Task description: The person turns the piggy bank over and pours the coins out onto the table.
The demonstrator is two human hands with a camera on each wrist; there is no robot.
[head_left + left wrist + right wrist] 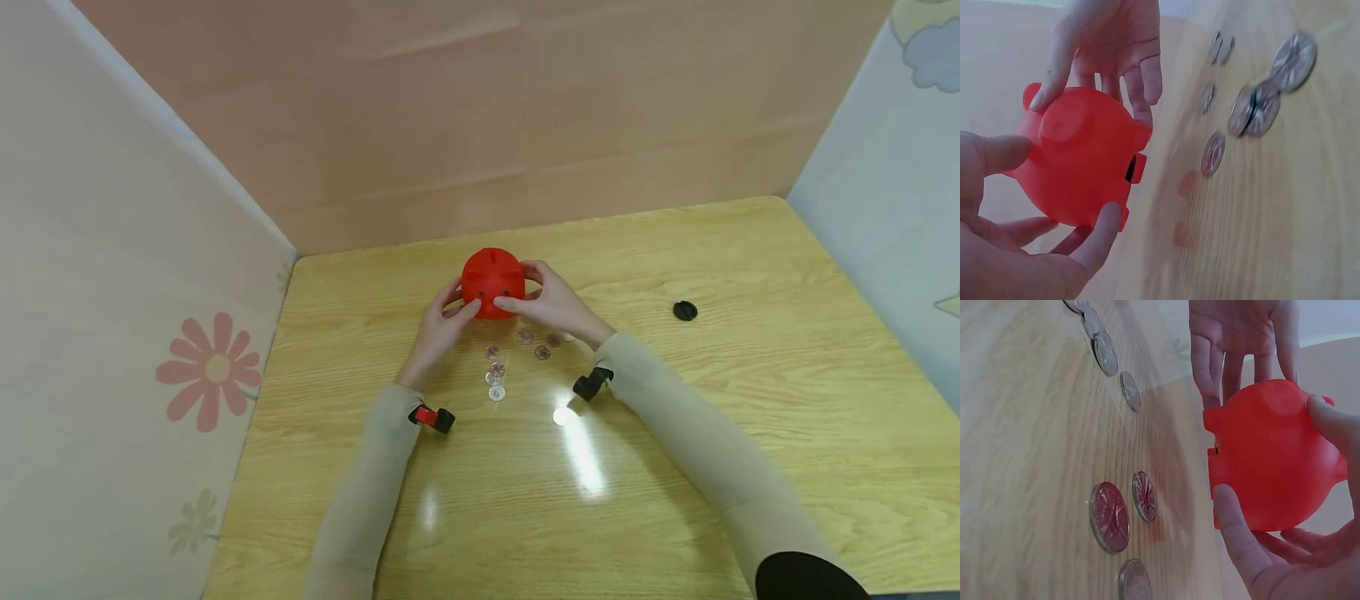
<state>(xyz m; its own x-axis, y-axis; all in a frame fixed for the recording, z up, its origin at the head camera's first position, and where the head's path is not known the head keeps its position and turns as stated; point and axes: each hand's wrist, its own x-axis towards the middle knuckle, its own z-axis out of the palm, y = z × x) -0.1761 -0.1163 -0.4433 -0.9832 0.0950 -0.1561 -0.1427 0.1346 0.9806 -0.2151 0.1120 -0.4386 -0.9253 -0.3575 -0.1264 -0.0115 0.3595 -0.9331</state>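
Note:
A red piggy bank (492,282), round with short feet and a coin slot on top, is held from both sides. My left hand (441,327) grips its left side, thumb at the face; in the left wrist view several fingers (1107,219) curl along its body. The right hand (551,302) grips the opposite side, its thumb also at the snout. Feet point down toward the table, and a dark opening shows between them in the left wrist view. In front lie several silver coins, among them one coin (497,392) nearest me and another (1110,517) below my right wrist.
A round black plug (685,311) lies on the wooden table (750,433) to the right. One more coin (562,416) sits in a bright glare patch. Walls stand at the left (112,292), back and right.

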